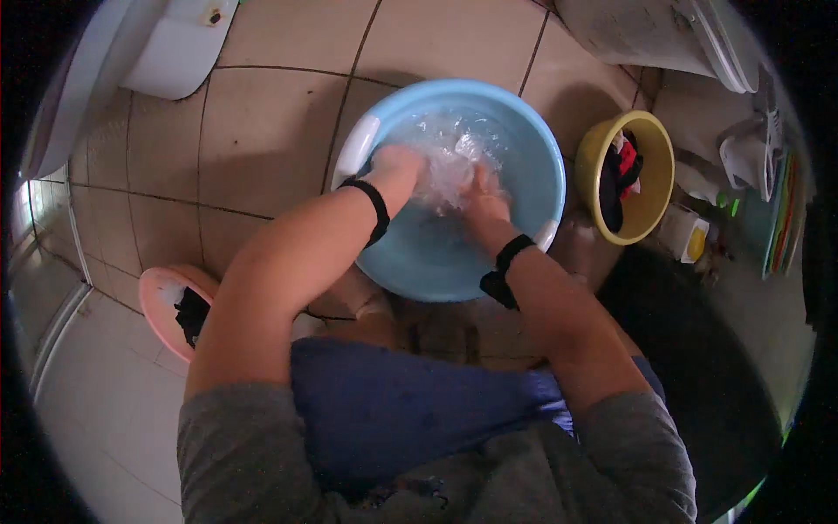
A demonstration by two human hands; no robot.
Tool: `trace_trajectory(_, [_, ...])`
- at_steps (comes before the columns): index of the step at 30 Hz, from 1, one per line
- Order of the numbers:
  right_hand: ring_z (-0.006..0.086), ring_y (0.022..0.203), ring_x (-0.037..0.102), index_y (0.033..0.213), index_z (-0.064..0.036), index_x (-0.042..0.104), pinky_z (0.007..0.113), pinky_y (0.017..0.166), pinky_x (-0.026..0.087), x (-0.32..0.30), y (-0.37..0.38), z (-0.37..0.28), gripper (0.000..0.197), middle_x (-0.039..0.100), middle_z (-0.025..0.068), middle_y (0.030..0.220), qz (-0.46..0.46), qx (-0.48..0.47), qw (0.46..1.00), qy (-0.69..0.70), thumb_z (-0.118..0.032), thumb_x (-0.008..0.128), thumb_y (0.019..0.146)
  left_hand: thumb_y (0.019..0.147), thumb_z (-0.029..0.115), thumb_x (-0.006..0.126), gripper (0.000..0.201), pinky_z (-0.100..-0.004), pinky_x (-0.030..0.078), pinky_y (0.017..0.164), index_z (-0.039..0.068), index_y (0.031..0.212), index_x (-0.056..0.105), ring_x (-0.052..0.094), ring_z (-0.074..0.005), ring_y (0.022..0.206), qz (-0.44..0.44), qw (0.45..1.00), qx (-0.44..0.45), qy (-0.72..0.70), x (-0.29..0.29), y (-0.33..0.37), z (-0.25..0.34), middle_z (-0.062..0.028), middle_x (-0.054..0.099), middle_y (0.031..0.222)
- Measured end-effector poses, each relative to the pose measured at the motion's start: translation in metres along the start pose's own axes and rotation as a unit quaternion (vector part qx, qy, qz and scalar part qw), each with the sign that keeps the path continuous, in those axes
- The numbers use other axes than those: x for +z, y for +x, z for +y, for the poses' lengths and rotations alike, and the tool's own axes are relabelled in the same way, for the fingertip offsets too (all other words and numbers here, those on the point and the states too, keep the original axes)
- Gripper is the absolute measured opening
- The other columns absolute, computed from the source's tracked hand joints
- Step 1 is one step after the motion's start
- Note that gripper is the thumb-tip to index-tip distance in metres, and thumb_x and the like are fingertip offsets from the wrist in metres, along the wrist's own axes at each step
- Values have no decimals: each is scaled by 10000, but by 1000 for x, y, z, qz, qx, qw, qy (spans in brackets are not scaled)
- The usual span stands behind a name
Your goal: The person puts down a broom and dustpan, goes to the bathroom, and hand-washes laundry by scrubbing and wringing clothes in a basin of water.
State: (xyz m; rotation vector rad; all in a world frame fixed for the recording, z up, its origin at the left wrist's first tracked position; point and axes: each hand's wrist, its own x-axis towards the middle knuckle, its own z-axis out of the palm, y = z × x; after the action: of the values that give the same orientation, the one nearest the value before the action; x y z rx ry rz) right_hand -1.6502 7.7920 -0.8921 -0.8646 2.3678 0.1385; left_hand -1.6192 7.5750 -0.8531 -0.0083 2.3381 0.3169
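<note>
A light blue basin with white handles stands on the floor in front of me, holding water. Both my hands reach down into it. My left hand is at the left of a patch of splashing, churned water, and my right hand is at its right side. White glints and foam cover the fingers of both hands, so their grip is hidden. Whether anything lies between them under the splash cannot be made out. Each wrist wears a black band.
To the right stands a yellow basin with black and red cloth inside. A pink basin with black cloth is at the left by my leg. White fixtures rise at the upper left, and a pale bucket-like container at the upper right.
</note>
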Motion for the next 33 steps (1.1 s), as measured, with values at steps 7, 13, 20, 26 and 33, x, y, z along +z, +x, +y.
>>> trace_trajectory(7, [457, 1224, 421, 1359, -140, 435, 464, 1095, 273, 5, -10, -6, 444, 277, 233, 1447, -79, 67, 962, 251, -306, 366, 953, 904, 218, 506, 257, -394, 536, 783, 88, 1044, 679, 659, -293, 938, 22, 925, -127, -358, 10, -4, 4, -132, 668, 1051])
trace_trajectory(13, [474, 1179, 449, 1442, -188, 287, 451, 995, 415, -78, -27, -47, 613, 304, 274, 1386, -156, -2, 988, 14, -139, 509, 872, 872, 133, 512, 411, -446, 497, 827, 92, 1281, 495, 605, -401, 962, 46, 992, 96, -61, 43, -42, -48, -206, 623, 1064])
trace_trajectory(20, [444, 1128, 504, 1424, -74, 281, 434, 939, 442, -185, -106, -43, 731, 524, 266, 1184, 11, -48, 973, 227, -95, 615, 773, 739, 204, 698, 379, -418, 480, 861, 89, 1095, 637, 606, -349, 973, -25, 987, 138, -81, -114, -148, -32, -188, 632, 1039])
trace_trajectory(26, [405, 944, 613, 1304, 28, 401, 434, 839, 496, -302, -191, -83, 678, 633, 245, 1017, 131, -146, 936, 294, -143, 681, 711, 708, 287, 745, 408, -411, 484, 841, 67, 1030, 625, 608, -345, 967, 52, 998, -15, -23, -197, -260, -53, -171, 632, 1043])
trace_trajectory(33, [366, 875, 640, 1124, 32, 561, 402, 781, 508, -400, -282, -63, 596, 649, 242, 924, 244, -115, 893, 360, -220, 742, 616, 694, 410, 764, 679, -392, 476, 888, 49, 1213, 518, 599, -322, 1037, 98, 991, 38, -77, -293, -415, 54, -178, 593, 1180])
